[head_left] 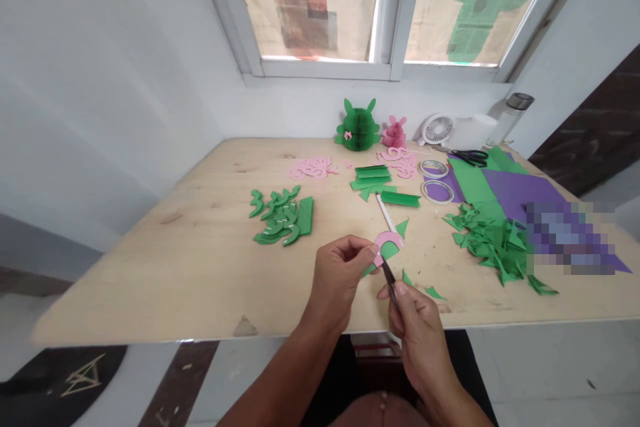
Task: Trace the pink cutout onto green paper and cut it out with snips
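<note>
My left hand (340, 273) pinches a curved pink paper piece (388, 238) laid over green paper (390, 251). In my right hand (415, 313) is a pair of dark scissors (389, 273), the blades touching the lower edge of the paper. My fingers hide the scissor handles. Small green scraps (435, 293) lie beside my right hand. Just beyond the held paper, a white stick-like tool (385, 213) rests on the table. To the left sits a heap of green curved cut-outs (280, 221) next to a folded green strip (306, 215).
Pink paper pieces (314, 167), folded green strips (373, 175) and tape rolls (437, 192) lie farther back. Green scraps (493, 243) and purple sheets (530, 193) cover the right. Along the wall stand a green paper figure (358, 128), a pink one (395, 133), a fan (437, 128) and a bottle (513, 119).
</note>
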Motion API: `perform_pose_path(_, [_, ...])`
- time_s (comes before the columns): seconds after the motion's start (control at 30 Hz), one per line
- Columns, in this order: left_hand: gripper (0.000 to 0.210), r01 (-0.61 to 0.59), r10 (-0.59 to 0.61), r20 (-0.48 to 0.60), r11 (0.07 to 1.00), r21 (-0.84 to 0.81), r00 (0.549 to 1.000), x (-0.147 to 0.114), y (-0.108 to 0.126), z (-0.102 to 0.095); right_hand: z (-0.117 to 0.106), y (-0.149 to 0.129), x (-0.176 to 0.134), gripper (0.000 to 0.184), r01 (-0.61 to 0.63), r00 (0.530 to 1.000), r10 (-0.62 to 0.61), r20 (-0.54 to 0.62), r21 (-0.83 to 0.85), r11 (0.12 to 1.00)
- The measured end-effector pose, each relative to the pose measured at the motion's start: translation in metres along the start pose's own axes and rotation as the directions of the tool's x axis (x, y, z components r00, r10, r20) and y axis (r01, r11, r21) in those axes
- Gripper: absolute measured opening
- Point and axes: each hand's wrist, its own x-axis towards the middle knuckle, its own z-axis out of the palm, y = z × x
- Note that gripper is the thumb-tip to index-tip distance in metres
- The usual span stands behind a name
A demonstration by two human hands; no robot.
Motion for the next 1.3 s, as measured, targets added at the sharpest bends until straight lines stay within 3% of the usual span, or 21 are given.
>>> perform_pose_path(0.63, [0.012, -0.003, 0.003, -0.013, 1.0, 0.027, 1.0, -0.0026, 0.002, 0.0018, 0.0, -0.0013, -0.0004, 0.042, 0.015, 1.0, -0.015, 0.005, -0.009, 1.0])
perform_pose_path(1.3, [0.01, 0.055, -0.058, -0.046, 0.997, -0.058, 0.997, -0.0052, -0.0037, 0.0055, -0.0019, -0.0004, -0.0001, 0.042, 0.072, 0.997, -0.073, -0.003, -0.077, 0.994])
